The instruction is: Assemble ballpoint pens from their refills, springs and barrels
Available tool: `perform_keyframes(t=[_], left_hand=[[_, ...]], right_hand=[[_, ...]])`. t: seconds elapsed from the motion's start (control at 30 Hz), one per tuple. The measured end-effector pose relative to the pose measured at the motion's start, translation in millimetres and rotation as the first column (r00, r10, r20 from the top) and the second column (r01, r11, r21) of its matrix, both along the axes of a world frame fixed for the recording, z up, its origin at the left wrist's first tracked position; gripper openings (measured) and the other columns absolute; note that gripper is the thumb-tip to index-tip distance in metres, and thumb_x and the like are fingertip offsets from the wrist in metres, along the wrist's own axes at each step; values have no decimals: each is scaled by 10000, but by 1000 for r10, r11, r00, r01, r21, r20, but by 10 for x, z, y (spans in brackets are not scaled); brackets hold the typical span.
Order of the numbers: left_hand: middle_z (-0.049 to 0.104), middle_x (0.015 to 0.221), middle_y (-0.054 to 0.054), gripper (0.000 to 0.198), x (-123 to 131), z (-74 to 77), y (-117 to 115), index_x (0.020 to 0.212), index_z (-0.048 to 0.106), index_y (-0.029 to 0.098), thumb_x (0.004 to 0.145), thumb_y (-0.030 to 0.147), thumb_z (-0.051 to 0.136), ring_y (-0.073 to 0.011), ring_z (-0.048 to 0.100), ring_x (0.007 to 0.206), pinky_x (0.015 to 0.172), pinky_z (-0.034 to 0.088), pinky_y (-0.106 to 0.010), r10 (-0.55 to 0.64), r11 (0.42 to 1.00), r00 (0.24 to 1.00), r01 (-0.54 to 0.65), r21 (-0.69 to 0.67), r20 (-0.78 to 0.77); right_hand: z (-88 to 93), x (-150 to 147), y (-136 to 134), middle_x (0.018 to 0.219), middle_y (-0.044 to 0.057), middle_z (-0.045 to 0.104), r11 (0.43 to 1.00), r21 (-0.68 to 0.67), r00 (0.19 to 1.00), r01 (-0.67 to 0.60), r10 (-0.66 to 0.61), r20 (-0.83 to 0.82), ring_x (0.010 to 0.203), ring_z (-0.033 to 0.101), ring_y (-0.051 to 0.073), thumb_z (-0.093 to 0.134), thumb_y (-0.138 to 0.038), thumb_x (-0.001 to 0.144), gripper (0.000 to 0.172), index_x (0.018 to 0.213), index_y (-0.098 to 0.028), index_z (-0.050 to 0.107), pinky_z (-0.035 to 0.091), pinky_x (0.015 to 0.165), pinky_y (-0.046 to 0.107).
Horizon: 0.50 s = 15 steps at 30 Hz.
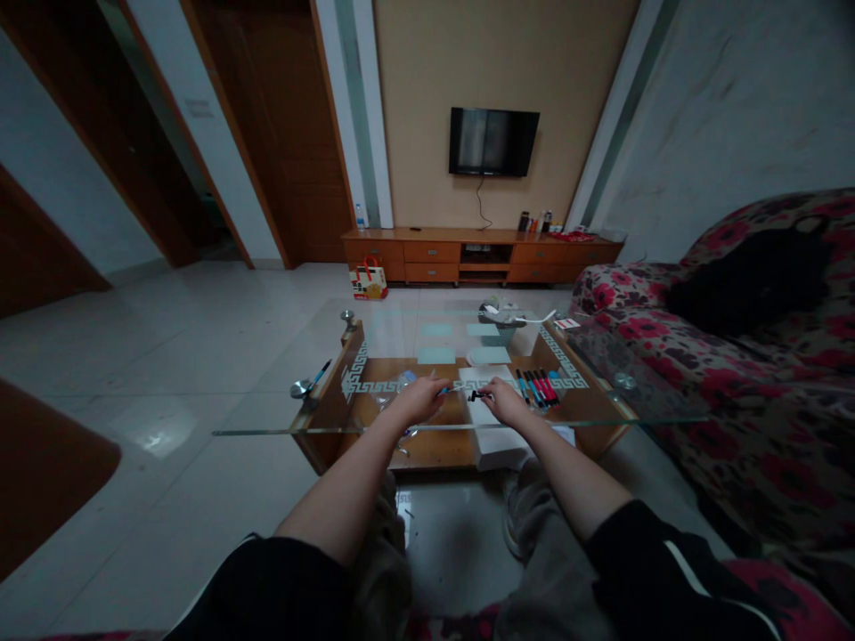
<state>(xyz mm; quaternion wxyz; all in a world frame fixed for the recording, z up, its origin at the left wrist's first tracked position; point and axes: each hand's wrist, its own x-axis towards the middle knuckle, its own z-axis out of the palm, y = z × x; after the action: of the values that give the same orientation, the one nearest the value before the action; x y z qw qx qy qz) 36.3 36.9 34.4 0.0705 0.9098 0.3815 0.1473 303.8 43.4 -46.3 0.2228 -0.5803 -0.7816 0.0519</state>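
Note:
My left hand [425,401] is closed around a slim blue pen [444,390], whose pale tip points to the right. Facing it across a small gap, my right hand [505,402] pinches a small black piece [475,395] that looks like a pen cap. Both hands are just above the glass tabletop [267,414]. Beside my right hand lies a row of blue, red and black pens [538,388]. Near my left hand is some clear plastic wrapping [404,381], partly hidden by the hand.
Another blue pen [321,377] lies on the left of the glass. A white box [498,450] sits on the shelf below. At the far edge is a dark tray with things [502,315]. A flowered sofa [641,307] stands right; a TV cabinet [434,254] is beyond.

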Motion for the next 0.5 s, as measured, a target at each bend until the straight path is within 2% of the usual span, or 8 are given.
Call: perform_keyframes(t=[0.17,0.3,0.5], left_hand=[[708,1056,-82,252,8,-7,-1,1138,642,231,930,229,500,-224,661,960,794,481,-270,0,1000,1000,0,7,-8],[710,1056,-78,240,8,-21,7,1123,643,234,933,233,495,-222,661,958,790,479,-267,-5,1000,1000,5,11,-12],[715,1019,-71,227,-1,-30,13,1109,642,235,928,234,504,-219,663,928,779,473,-261,-9,1000,1000,9,11,-20]], right_hand=[[101,-10,-44,1032,82,653,987,-125,995,104,-104,12,940,634,199,656,-227,862,141,959,-210,758,449,857,269],[146,6,-52,1043,92,663,979,-149,991,135,-134,20,959,632,202,651,-241,864,129,926,-186,749,430,871,260],[112,11,-11,998,87,690,973,-175,989,149,-146,30,967,627,206,657,-223,850,111,920,-180,731,419,867,259]])
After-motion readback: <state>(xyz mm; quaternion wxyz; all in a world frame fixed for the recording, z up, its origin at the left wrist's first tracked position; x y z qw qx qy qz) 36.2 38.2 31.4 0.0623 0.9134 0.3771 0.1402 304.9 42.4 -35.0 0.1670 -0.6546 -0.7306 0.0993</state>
